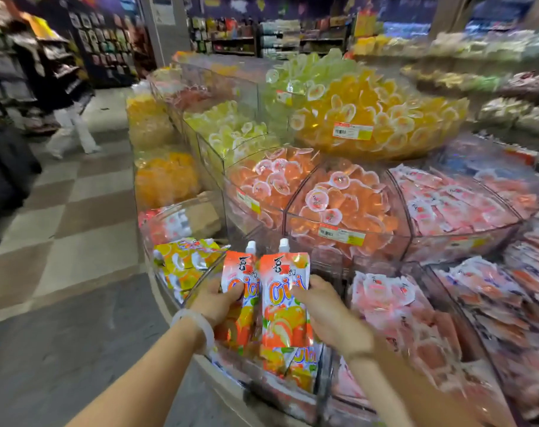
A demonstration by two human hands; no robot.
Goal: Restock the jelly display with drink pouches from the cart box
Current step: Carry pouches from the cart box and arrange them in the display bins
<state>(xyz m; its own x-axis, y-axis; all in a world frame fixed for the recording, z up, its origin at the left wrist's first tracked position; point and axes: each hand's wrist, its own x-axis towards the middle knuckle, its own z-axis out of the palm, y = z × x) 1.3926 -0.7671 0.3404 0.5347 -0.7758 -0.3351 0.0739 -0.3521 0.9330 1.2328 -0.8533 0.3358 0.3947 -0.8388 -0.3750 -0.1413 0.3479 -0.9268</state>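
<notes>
Standing: you face a tiered jelly display [348,241] of clear acrylic bins in a shop aisle, both forearms reaching in from below.
Floor: checkered tan and cream tiles run off to the left, where a person [68,118] in pale trousers walks past dark shelving.
Room: stocked shelves line the back wall and the right side, blurred.
Upper tiers: yellow jelly cups [382,118] fill the top bowl; orange jelly cups [339,198] fill the bins below; pink packets [456,198] lie in the bin to the right.
Left hand: your left hand [215,300], a pale bangle [197,325] on its wrist, grips an orange drink pouch [239,282] upright, thumb across its front, fingers behind.
Right hand: your right hand [326,306] grips a second pouch [285,291], fingers curled round its right edge, thumb on the printed face.
Pouches: the two stand side by side, touching, white spouts up, over the front bin [200,282].
Bin below: more orange pouches [302,365] lie beneath the held pair.
Neighbour bin: yellow-and-white pouches [185,260] sit just left.
</notes>
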